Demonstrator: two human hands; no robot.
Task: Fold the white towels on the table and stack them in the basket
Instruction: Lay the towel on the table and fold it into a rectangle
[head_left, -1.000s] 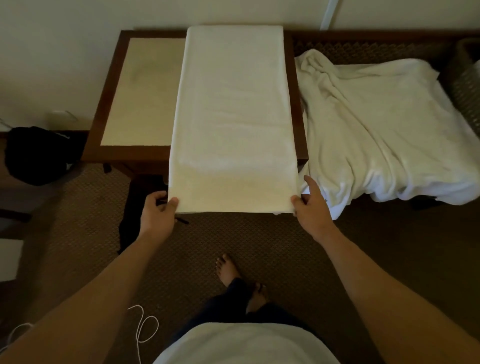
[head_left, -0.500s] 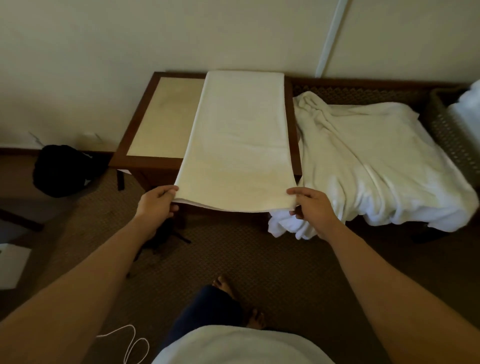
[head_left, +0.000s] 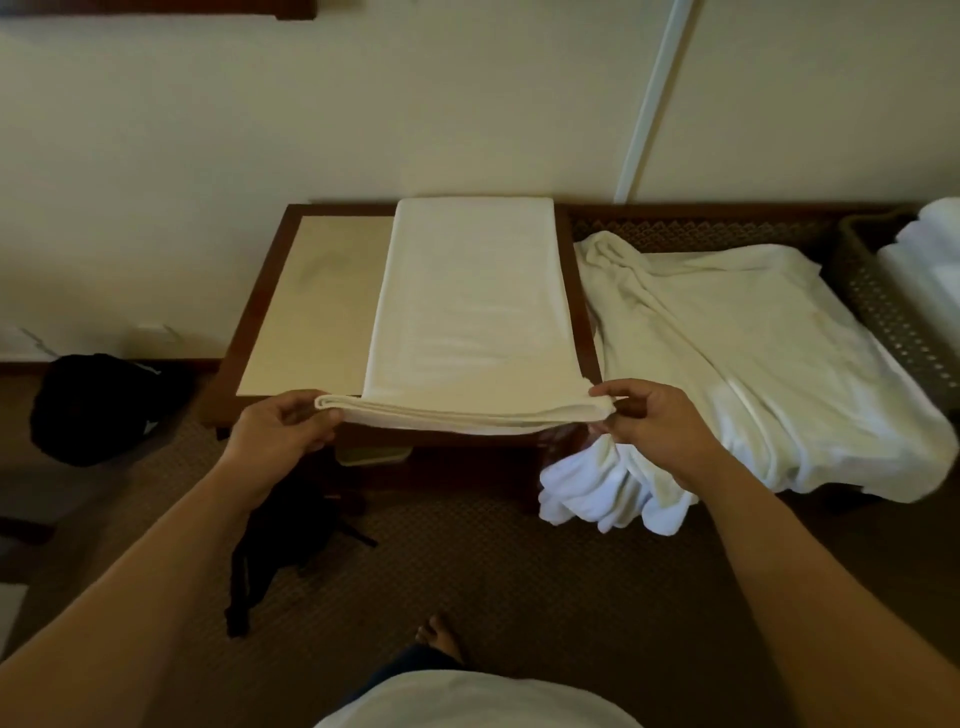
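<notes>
Towel (head_left: 470, 312), bench (head_left: 311, 306): near edge now lifted off its overhang; my left hand (head_left: 280, 431) and right hand (head_left: 657, 423) fingers pinch both corners, fold-over pending.

Likely hotel or guest room: patterned carpet (head_left: 519, 545), plain cream wall (head_left: 363, 104), wood-framed table (head_left: 260, 332), wicker basket (head_left: 883, 306).

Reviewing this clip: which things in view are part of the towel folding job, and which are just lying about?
Part of the job: long folded towel on the table, gripped by left hand and right hand; crumpled towels; basket.

Lying about: black bag; dark straps on the carpet.
</notes>
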